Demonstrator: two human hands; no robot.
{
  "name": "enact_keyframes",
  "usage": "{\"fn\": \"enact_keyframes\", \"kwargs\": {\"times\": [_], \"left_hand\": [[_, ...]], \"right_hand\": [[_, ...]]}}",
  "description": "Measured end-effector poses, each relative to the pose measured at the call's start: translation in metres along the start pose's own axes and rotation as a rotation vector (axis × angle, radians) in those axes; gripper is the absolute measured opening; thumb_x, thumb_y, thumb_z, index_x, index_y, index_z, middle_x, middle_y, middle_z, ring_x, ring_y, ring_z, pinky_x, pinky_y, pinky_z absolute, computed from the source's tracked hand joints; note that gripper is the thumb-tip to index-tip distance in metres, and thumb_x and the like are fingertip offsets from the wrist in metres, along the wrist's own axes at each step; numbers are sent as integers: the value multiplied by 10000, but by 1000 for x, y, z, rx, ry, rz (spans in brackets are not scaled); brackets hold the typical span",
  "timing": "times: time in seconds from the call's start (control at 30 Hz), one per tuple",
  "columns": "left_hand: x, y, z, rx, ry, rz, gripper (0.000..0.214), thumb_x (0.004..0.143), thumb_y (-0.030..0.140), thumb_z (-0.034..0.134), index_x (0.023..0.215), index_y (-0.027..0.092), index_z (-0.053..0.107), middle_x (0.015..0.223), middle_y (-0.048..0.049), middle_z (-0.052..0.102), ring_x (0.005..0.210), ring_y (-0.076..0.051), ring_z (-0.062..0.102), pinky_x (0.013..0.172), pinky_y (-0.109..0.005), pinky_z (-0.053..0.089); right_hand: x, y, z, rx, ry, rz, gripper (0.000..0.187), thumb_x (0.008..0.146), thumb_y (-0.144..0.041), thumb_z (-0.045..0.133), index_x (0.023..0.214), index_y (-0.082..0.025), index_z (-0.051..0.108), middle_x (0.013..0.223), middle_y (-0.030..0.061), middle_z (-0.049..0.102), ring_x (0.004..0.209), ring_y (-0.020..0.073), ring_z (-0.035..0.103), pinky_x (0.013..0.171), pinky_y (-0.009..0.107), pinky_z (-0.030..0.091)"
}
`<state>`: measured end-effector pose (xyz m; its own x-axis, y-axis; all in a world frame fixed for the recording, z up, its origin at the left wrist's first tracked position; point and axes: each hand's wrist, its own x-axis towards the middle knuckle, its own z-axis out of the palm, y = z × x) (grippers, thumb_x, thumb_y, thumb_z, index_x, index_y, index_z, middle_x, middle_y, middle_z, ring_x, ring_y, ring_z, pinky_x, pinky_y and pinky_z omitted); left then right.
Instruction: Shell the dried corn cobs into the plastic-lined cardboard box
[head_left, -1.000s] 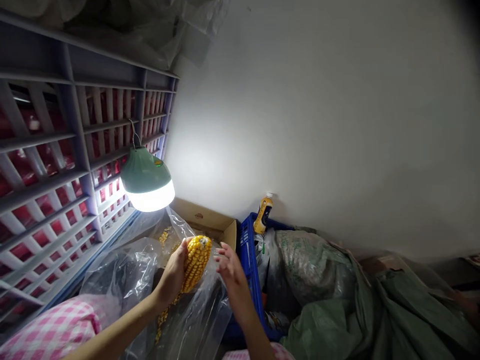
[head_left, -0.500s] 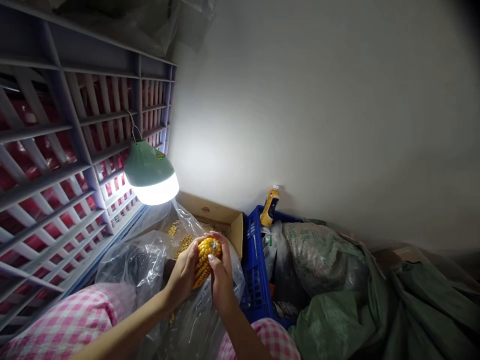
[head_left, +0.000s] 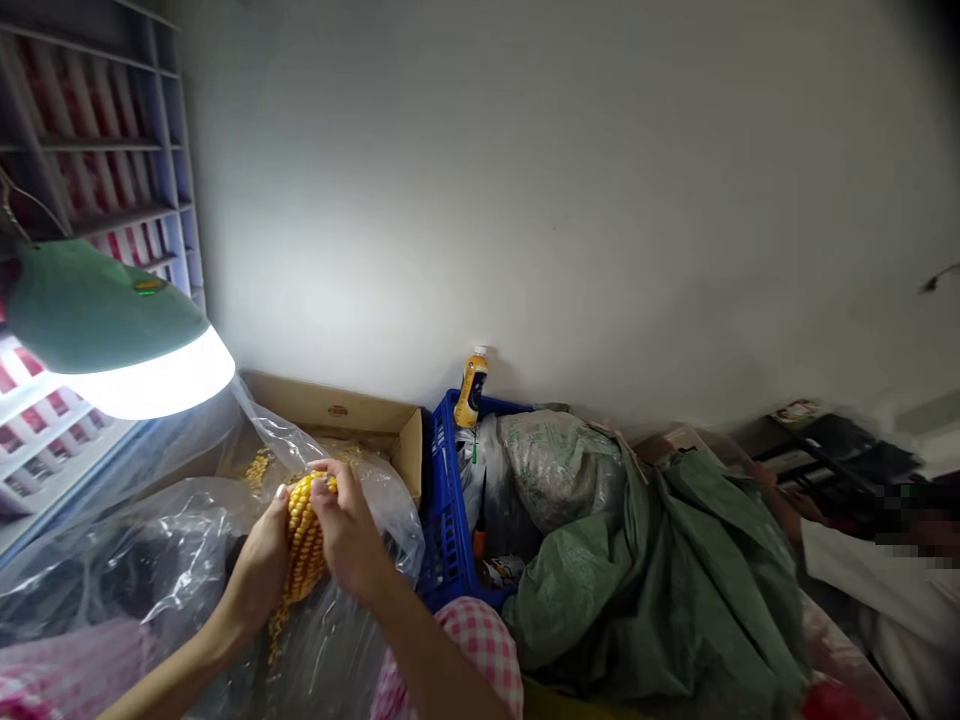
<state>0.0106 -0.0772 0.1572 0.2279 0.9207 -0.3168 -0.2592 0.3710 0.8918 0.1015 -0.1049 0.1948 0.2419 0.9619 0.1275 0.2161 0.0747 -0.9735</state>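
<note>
A yellow corn cob (head_left: pixel 304 540) is held between my two hands, above a clear plastic bag (head_left: pixel 187 520). My left hand (head_left: pixel 262 560) is closed round the cob's left side. From the right, my right hand (head_left: pixel 349 535) grips it, with the thumb pressed on the kernels near the upper end. Loose corn kernels (head_left: pixel 257 468) lie in the bag behind the cob, and more kernels show just below it. Behind the bag stands an open cardboard box (head_left: pixel 337 405).
On the left hangs a lit green lamp (head_left: pixel 112 310) before a purple plastic crate (head_left: pixel 112 145). To the right, a blue basket (head_left: pixel 442 540) holds bags and a yellow bottle (head_left: pixel 472 388). Beyond the green sacking (head_left: pixel 660 580), another person (head_left: pixel 862 570) is at the right edge.
The view has turned right, so everything sits further left and another person has come into view. The cob stays in both hands, and my right thumb has shifted on it.
</note>
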Motion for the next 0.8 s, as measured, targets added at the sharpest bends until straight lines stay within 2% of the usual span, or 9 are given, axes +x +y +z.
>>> {"fn": "enact_keyframes", "kwargs": {"times": [0.03,0.1,0.13,0.23,0.3,0.4,0.57,0.7,0.8], "left_hand": [[0,1,1,-17,-4,-70,450,685,577,531,874,172,580,619,4,645,625,-197,602,568,-251,472],[0,2,3,-32,1,-169,426,719,555,502,892,172,574,575,12,634,539,-192,595,509,-264,466],[-1,3,4,-45,9,-207,413,739,537,489,913,173,573,572,12,636,514,-189,594,495,-268,465],[-7,6,5,-149,-18,-336,374,777,477,484,987,181,571,610,5,652,510,-178,603,515,-273,474],[-10,6,5,-236,-96,-428,398,771,472,509,1032,179,573,671,-12,667,574,-176,624,582,-275,485],[-12,5,3,-275,-214,-502,504,742,483,551,1120,151,545,767,-50,678,675,-196,637,622,-279,476],[-12,10,2,-209,-421,-360,622,711,362,645,1272,213,418,1021,-68,641,821,-179,610,665,-245,447],[-13,12,4,-153,-414,-303,663,691,387,657,1284,244,398,1042,-66,628,909,-209,593,701,-256,450],[-14,8,5,-70,-339,-211,673,669,412,665,1267,249,405,1049,-60,624,941,-230,588,744,-280,458]], "right_hand": [[11,0,-17,-154,-49,-27,293,850,-373,418,1087,-240,526,1105,22,532,1026,154,499,907,296,380],[35,5,-59,-526,197,54,354,837,-381,440,1167,-258,472,1161,16,516,1016,140,509,858,257,406],[47,11,-81,-770,331,179,333,845,-373,418,1146,-248,486,1152,18,530,1023,140,509,865,251,398],[72,42,-140,-926,446,388,344,832,-234,408,1130,-88,500,1119,177,542,1070,249,493,889,360,369],[79,68,-165,-1002,456,506,333,795,-223,465,1061,-36,537,1076,252,548,1089,325,473,887,428,349],[80,103,-183,-1095,437,611,348,769,-260,514,1027,-29,555,1057,276,555,1142,378,415,911,482,305],[86,129,-189,-1155,387,704,360,796,-253,461,1092,-63,540,1061,240,579,1100,324,484,890,414,352],[90,118,-193,-1103,370,746,341,806,-215,405,1046,-52,584,1032,244,593,1023,313,545,819,378,398],[84,89,-197,-1022,356,726,345,814,-209,379,1001,-37,613,989,238,604,975,301,562,784,355,407]]}}
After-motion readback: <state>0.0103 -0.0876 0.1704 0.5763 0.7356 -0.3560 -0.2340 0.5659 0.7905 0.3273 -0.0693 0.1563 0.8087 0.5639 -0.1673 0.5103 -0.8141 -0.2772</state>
